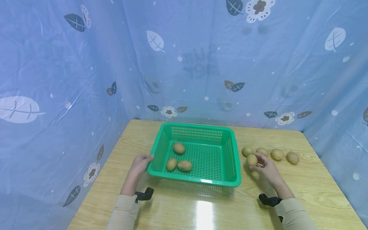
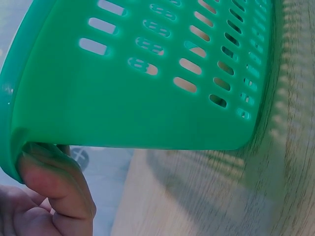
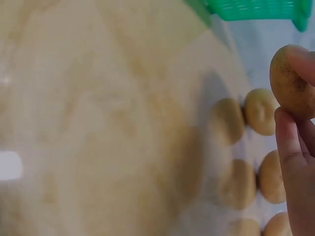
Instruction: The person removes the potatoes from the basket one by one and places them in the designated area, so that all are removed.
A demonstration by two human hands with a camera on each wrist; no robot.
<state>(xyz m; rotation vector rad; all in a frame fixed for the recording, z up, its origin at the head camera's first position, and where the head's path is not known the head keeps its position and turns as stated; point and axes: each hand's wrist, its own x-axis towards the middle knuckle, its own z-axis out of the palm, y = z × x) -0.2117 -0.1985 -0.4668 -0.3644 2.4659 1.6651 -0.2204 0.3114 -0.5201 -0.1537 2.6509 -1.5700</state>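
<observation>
A green plastic basket (image 1: 198, 182) with slotted sides stands on the table, and three potatoes (image 1: 185, 165) lie in its left half. My left hand (image 1: 141, 163) grips the basket's left rim, thumb on top; the left wrist view shows curled fingers (image 2: 54, 184) under the rim. To the right of the basket, my right hand (image 1: 267, 169) holds a potato (image 1: 252, 160) between thumb and fingers. The right wrist view shows this brown potato (image 3: 290, 86) raised above the table. Just beyond that hand, several more potatoes (image 1: 277, 154) lie in a loose row.
The wooden table (image 1: 172, 207) has a glossy top that mirrors the potatoes and a bright light. A blue curtain (image 1: 201, 64) printed with leaves and flowers hangs behind the table and along both sides. Each wrist wears a black camera mount (image 1: 145, 194).
</observation>
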